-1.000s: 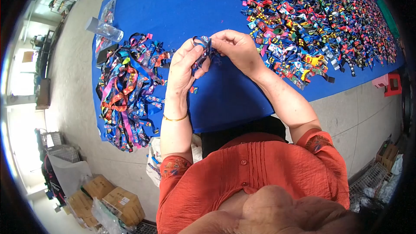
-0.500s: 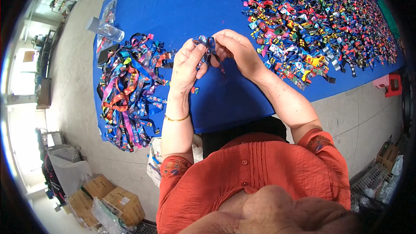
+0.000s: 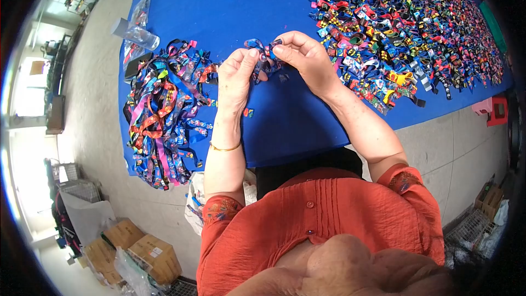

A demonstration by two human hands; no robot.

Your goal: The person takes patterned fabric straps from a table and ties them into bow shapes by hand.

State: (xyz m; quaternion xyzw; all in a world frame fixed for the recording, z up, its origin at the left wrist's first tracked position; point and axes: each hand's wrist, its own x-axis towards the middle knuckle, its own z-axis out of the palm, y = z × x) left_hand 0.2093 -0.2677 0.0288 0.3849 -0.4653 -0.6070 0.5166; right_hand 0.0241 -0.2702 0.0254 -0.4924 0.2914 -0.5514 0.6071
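Note:
Between my hands is a looped, patterned blue ribbon strap [image 3: 263, 49], held above the blue-covered table [image 3: 296, 126]. My left hand [image 3: 236, 74] pinches its left side between thumb and fingers. On the other side, my right hand [image 3: 307, 60] grips the strap with thumb and bent fingers. Part of the strap is hidden by the fingers. Left of my left hand lies a tangled heap of printed ribbon straps [image 3: 164, 115] in blue, red, pink and black.
Many looped straps [image 3: 383, 33] cover the table's right side. A clear plastic bottle [image 3: 137, 35] lies near the left edge. Cardboard boxes [image 3: 148, 252] stand on the floor at lower left, a red stool [image 3: 496, 111] at right. A white bag [image 3: 194, 203] hangs below the table edge.
The strap between my hands now shows a wider loop. My right hand has turned and moved slightly, its fingers more curled at the strap. My left hand stays nearly in place.

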